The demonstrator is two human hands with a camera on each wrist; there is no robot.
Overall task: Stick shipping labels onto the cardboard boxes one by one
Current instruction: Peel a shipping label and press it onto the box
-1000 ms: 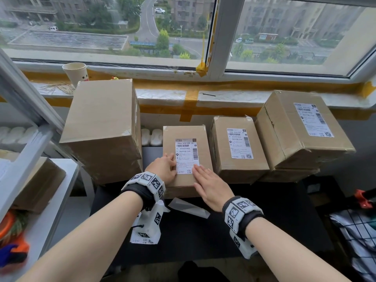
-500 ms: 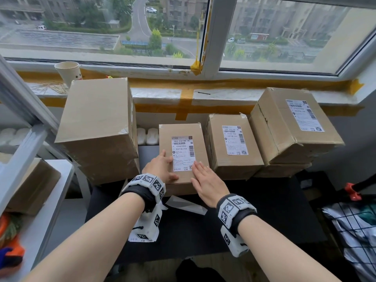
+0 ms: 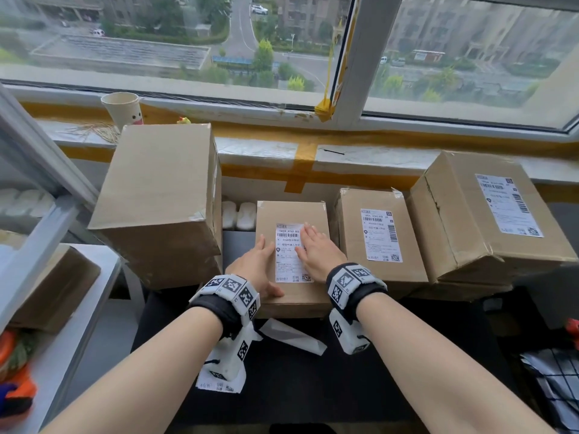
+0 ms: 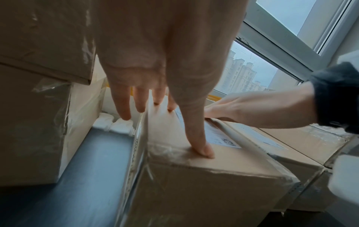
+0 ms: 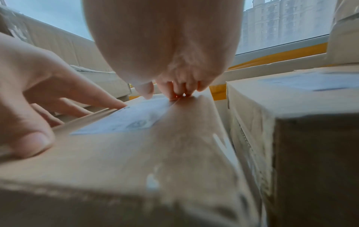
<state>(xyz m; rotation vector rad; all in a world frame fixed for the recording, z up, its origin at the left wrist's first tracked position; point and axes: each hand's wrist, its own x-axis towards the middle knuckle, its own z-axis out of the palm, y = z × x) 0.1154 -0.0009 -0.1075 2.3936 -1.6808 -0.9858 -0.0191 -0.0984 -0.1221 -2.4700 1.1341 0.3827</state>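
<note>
The small box (image 3: 291,214) stands on the dark tabletop (image 3: 407,355), the shipping label (image 3: 289,255) on its top. The left hand (image 3: 255,267) and the right hand (image 3: 316,249) lie flat beside and on the label, fingers straight, gripping nothing. The right hand hides the label's right edge. The printed text is too small to read.

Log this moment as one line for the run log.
left hand flat on middle box | right hand pressing label | big left box unlabeled
</note>
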